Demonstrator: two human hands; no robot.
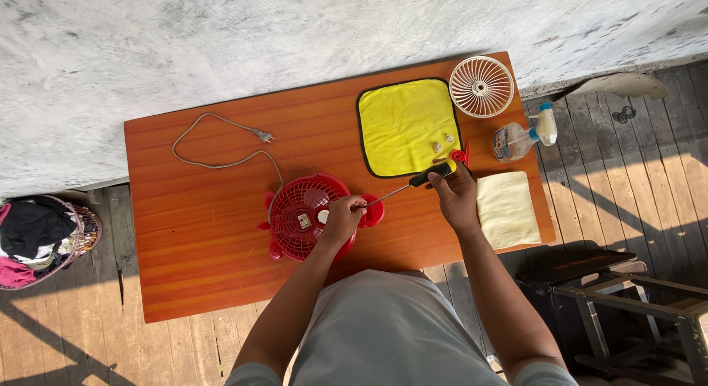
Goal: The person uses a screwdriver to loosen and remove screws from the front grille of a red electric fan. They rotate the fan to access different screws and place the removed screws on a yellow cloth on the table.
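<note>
- We see a person from above, dressed in a plain light grey garment that covers the torso and lap.
- Short grey sleeves end at the upper arms, near the bottom edge of the view.
- Both forearms are bare down to the wrists.
- We see no watch, ring, glove or bracelet on the left hand (344,218) or the right hand (456,196).

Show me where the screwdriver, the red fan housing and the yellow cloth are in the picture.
screwdriver (431,174), head view, on the black and yellow handle held by the right hand.
red fan housing (295,209), head view, on the round grille left of the left hand.
yellow cloth (402,124), head view, on its bare middle.
</note>
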